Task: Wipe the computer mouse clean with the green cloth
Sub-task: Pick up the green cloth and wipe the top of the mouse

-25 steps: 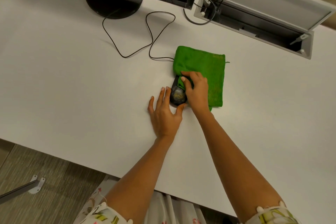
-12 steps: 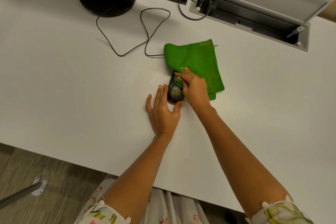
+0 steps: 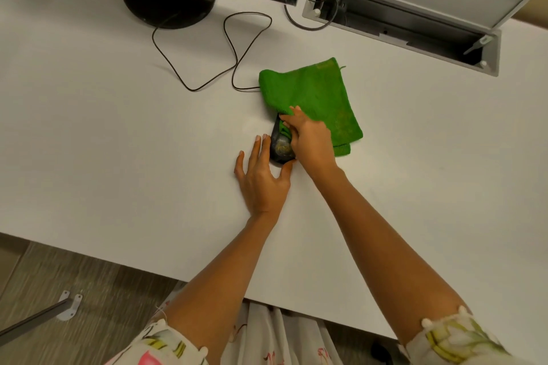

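Your right hand (image 3: 311, 142) pinches a fold of the green cloth (image 3: 314, 98) and presses it down onto the mouse (image 3: 280, 148), fingers curled over the top; your left hand (image 3: 261, 184) lies flat and spread on the desk (image 3: 103, 133), its thumb and forefinger bracing the mouse's near end and left side. That mouse is small, black and rounded, glossy where it shows, with a dull yellowish patch on its back; its far half is hidden under cloth and fingers. It sits mid-desk, at the near left corner of the cloth; the cloth itself is a soft, nubby terry square, folded double, lying flat beyond and to the right of your hands. From under its left edge a thin dark cable (image 3: 234, 53) runs out and snakes in loose loops across the smooth, matte white desktop toward the monitor's round black base (image 3: 166, 0). Beyond the cloth, to the right, a long grey metal cable tray (image 3: 415, 15) stands with its lid raised, wires curling into its left end.
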Available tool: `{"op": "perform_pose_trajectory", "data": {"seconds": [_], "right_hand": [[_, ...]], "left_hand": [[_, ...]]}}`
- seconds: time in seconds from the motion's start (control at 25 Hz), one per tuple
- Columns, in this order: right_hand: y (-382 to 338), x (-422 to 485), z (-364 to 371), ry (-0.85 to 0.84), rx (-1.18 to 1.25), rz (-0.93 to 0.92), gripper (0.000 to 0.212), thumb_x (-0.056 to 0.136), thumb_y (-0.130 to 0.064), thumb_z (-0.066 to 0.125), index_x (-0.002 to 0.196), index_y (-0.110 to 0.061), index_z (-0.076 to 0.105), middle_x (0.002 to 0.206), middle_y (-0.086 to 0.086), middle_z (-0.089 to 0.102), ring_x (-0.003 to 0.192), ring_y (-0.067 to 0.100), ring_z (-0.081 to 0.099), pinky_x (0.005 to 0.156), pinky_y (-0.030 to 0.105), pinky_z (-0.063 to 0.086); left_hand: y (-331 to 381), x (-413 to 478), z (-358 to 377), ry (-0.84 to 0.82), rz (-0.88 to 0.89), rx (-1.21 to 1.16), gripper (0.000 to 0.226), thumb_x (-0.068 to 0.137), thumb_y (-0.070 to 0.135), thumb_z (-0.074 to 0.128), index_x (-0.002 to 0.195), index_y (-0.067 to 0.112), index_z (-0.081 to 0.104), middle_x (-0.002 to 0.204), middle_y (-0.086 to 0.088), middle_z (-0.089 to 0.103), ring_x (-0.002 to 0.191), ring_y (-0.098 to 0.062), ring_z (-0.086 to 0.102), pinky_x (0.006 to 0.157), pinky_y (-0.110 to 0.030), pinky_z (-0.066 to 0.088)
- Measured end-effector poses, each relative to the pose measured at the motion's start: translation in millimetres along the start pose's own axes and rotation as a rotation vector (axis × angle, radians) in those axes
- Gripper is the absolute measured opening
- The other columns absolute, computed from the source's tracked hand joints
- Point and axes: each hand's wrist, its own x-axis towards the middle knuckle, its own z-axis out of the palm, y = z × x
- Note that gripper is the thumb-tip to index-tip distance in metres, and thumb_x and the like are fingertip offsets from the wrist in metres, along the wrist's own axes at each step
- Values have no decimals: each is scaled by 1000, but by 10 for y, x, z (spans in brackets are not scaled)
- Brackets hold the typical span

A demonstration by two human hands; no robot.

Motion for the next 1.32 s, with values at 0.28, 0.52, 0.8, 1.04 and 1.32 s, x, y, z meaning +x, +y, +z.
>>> {"op": "perform_pose_trajectory", "data": {"seconds": [0.28,0.52,0.8,1.04,1.32], "right_hand": [[25,254,-31,5,-129,19,39,84,6,49,115,-12,65,128,16,62,89,40,66,70,40,52],[44,-28,77,150,45,144,34,91,-1,50,118,-15,65,104,16,73,79,37,67,65,39,53],[52,-252,116,155,102,103,40,88,3,52,123,-14,62,139,15,53,101,34,67,84,39,55],[57,-437,54,158,84,7,44,79,4,59,120,-11,64,135,18,56,107,31,66,89,37,54],[300,-764,-147,378,531,415,32,90,-4,53,104,-25,73,62,7,66,47,8,42,48,15,35]], "left_hand": [[47,9,6,33,-20,7,70,75,53,69,134,19,53,138,-4,55,129,-8,37,114,-40,28],[9,-8,33,63,9,29,69,74,49,71,134,20,52,138,-3,55,131,-4,30,114,-41,28],[19,-9,25,73,13,17,67,73,41,71,134,19,52,138,-2,56,130,-4,29,112,-45,32],[4,-4,34,51,-6,18,66,75,49,62,134,22,51,139,0,55,131,-7,28,112,-44,31],[96,0,-78,-31,-46,-11,79,73,59,70,137,19,49,142,-5,52,133,-10,29,115,-45,25]]}}
